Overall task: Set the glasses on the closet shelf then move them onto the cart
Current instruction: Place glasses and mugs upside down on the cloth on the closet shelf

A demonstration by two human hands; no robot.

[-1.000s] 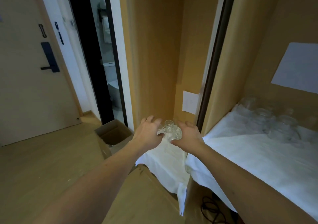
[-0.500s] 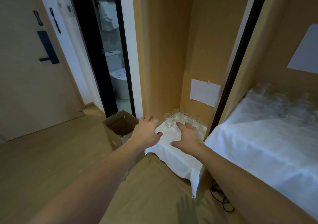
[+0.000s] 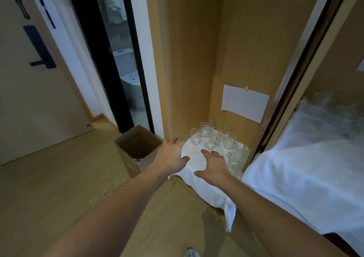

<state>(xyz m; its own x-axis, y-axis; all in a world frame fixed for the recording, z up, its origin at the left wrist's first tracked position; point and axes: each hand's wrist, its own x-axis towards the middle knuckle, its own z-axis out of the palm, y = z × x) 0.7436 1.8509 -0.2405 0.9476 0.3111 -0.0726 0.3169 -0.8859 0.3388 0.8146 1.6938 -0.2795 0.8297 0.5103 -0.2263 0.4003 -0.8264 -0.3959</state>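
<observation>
Several clear glasses point(image 3: 213, 139) stand on a low closet shelf covered by a white cloth point(image 3: 199, 170), in the wooden corner. My left hand point(image 3: 171, 155) hovers over the cloth's left edge, fingers spread, holding nothing. My right hand point(image 3: 213, 165) is spread just in front of the glasses, empty too. At the right, a cart surface under a white cloth point(image 3: 307, 170) carries more glasses point(image 3: 332, 106), blurred at the back.
An open cardboard box point(image 3: 137, 148) stands on the wooden floor left of the shelf. A dark doorway shows a toilet point(image 3: 132, 83). A closed door point(image 3: 29, 79) is at the left. A black closet door frame point(image 3: 291, 79) separates shelf and cart.
Both hands let go of the glasses they held together and drew back, fingers spread. The view has tilted down and left, so the shelf's glasses show more clearly.
</observation>
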